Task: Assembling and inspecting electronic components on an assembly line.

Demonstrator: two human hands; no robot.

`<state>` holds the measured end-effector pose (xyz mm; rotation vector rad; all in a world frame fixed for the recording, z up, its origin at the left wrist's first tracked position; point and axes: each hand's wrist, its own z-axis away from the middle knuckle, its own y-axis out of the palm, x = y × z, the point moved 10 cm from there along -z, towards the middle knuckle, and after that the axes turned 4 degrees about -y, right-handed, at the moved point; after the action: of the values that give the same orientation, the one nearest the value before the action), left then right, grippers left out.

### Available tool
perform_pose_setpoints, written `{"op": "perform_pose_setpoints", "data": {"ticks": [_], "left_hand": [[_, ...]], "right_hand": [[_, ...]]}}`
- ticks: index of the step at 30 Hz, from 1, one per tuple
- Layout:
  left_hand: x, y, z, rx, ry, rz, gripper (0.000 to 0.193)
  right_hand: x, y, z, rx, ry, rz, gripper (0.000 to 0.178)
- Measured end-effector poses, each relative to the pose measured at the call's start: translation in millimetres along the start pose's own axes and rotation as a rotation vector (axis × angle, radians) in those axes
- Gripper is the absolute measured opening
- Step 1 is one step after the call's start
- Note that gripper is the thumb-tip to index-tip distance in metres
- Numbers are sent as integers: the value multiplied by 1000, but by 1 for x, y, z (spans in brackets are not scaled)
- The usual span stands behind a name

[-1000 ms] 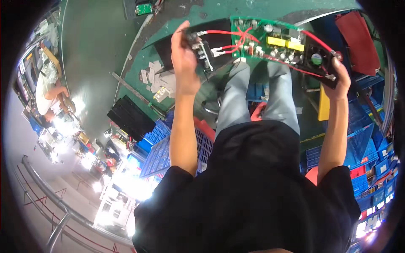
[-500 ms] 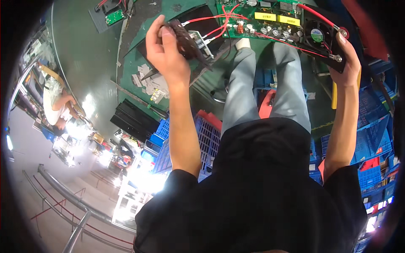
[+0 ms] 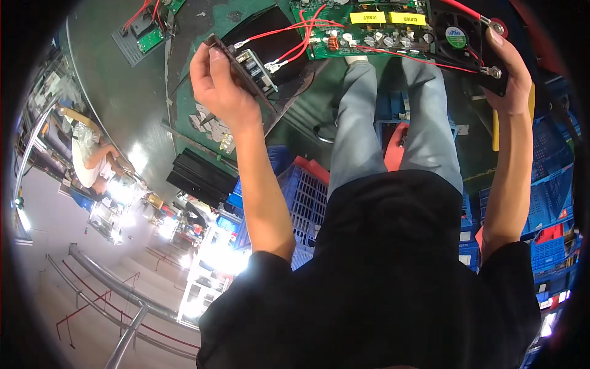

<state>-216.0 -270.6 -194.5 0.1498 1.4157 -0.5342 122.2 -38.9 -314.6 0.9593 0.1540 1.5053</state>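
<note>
My left hand grips a small black panel that carries a socket block, tilted with its edge toward me. Red wires run from it to a long green circuit board with two yellow parts, held out over my knees. My right hand clamps the board's right end, fingers around a black fan unit with a red lead at its corner. The board's top edge is cut off by the picture.
A green worktable lies beyond my left hand, with another small board and a black finned heat sink near it. Blue plastic crates surround my legs. Another person sits far left. A metal railing runs below.
Both hands and the board have shifted upward in the picture. My left hand has swung further left with the black panel, stretching the red wires out.
</note>
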Motion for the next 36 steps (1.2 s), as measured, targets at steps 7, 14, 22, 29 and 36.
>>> {"op": "perform_pose_setpoints", "data": {"ticks": [7, 14, 22, 29, 36], "left_hand": [[-1, -3, 1, -14, -3, -3, 28], [-1, -6, 1, -26, -36, -97, 25], [-4, -4, 3, -19, -43, -102, 27], [-6, -3, 6, -34, 12, -145, 29], [-7, 0, 5, -47, -49, -86, 28]], "right_hand": [[9, 13, -14, 33, -36, 265, 35], [12, 35, -12, 181, 25, 349, 38], [20, 24, -21, 64, -49, 566, 59], [25, 6, -30, 71, -1, 388, 43], [13, -10, -20, -118, 19, 244, 37]]}}
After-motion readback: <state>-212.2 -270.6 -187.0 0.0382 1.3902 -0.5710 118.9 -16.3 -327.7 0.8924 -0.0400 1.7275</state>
